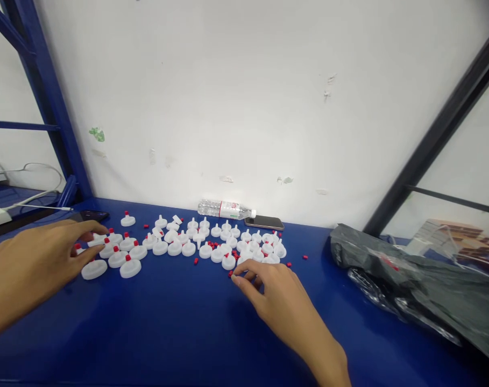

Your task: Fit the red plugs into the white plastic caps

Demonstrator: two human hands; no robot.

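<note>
My left hand (61, 244) is at the left group of white nozzle caps (130, 267), which wear red tip covers. Its thumb and fingers are apart around a white nozzle cap (97, 240), partly hidden by them; whether they touch it is unclear. My right hand (274, 293) pinches a small red tip cover (230, 273) between thumb and fingertips, just in front of the middle cluster. There, many white nozzle caps (175, 248) stand with bare spouts, some tipped over. Loose red tip covers (196, 261) lie among and around them.
A clear plastic bottle (230, 210) lies by the wall, beside a phone (264, 222). Another dark phone (93, 215) lies behind my left hand. A grey plastic bag (409, 274) covers the right side of the blue table (163, 333). Blue posts (52, 91) rise at left.
</note>
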